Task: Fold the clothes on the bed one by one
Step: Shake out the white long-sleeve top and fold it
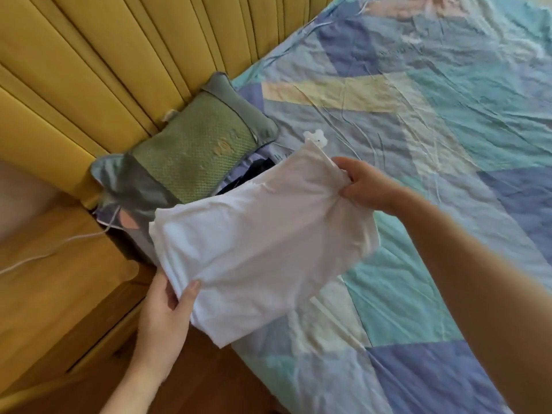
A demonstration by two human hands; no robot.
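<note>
White cotton, by the look of it: the garment (263, 246) hangs in the air between both hands, above the near edge of the bed (418, 144). The left hand (167, 312) pinches its lower corner, thumb on top; the right hand (367, 186) clutches the far edge. It is probably light, limp and easily creased, best held at corners or seams. A patchwork quilt covers the bed; a green pillow (194, 156) leans on the yellow headboard (89, 70).
</note>
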